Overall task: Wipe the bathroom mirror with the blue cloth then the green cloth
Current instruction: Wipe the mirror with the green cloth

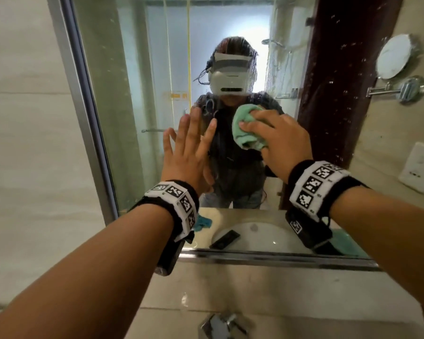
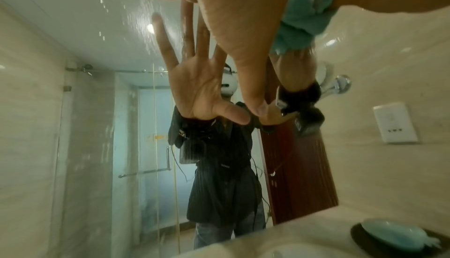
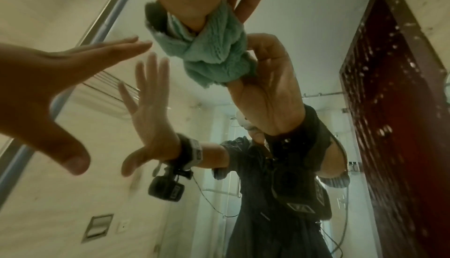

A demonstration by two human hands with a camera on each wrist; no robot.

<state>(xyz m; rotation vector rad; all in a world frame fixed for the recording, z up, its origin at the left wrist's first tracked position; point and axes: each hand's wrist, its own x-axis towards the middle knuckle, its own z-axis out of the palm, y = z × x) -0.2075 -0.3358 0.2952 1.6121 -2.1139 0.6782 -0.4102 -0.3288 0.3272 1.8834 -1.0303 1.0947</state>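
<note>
The bathroom mirror (image 1: 137,94) fills the wall ahead and reflects me. My right hand (image 1: 279,138) grips a bunched green cloth (image 1: 245,128) and presses it against the glass near the middle; the wrist views show the cloth (image 3: 214,54) (image 2: 306,11) wadded under the fingers. To its left, my left hand (image 1: 191,143) lies flat on the glass with its fingers straight and spread, holding nothing. A blue cloth (image 1: 202,222) shows only as a reflection low in the mirror, lying on the counter.
A round shaving mirror (image 1: 393,57) on a chrome arm and a white wall socket (image 1: 419,167) are on the tiled wall to the right. The tap (image 1: 223,324) is below, near the bottom edge. White spots dot the glass over the reflected dark door (image 1: 340,81).
</note>
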